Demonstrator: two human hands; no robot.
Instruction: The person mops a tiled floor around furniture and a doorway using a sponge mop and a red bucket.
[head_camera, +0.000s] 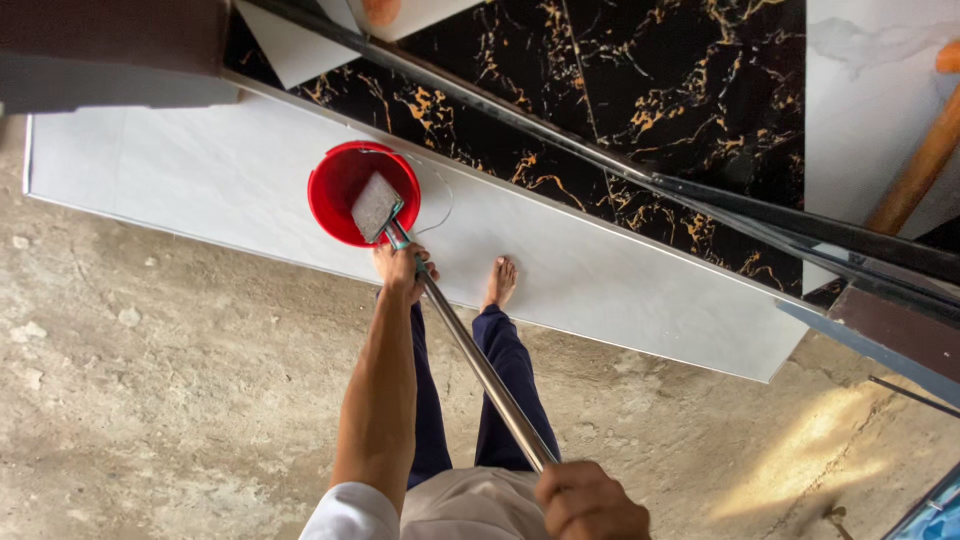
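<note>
I am gripping a metal pole (480, 365) with both hands: my left hand (403, 270) is closed around it far down, near the head, my right hand (588, 502) is closed around its near end. The pole is running away from me, its grey pad (375, 207) dipping into a red bucket (340, 180) just beyond my left hand, on a white slab (200, 180). The bucket's contents are hidden.

Rough concrete floor (150, 400) meets white slab (620, 290) and black gold-veined marble (650, 90).
</note>
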